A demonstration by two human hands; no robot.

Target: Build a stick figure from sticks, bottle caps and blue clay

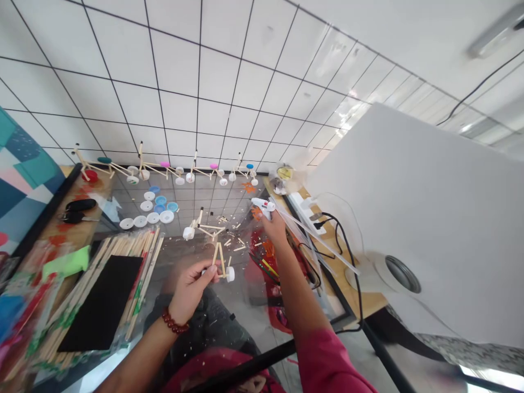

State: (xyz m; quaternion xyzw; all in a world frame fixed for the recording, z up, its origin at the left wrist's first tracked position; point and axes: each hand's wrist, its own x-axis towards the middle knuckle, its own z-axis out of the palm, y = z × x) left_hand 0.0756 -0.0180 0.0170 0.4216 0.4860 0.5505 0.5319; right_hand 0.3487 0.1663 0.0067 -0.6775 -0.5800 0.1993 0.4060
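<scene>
Left hand (192, 286) pinches the stick frame (219, 256) above the desk's (176, 248) near edge. Right hand (275, 226) grips the glue gun (262, 205) toward the right edge. Gluing stage, I'd say: next, nozzle to joint.

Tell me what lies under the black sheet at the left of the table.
Wooden sticks in clear packets stick out past the black sheet along its top and right edges. How many lie beneath it cannot be seen, as the sheet covers them.
</scene>
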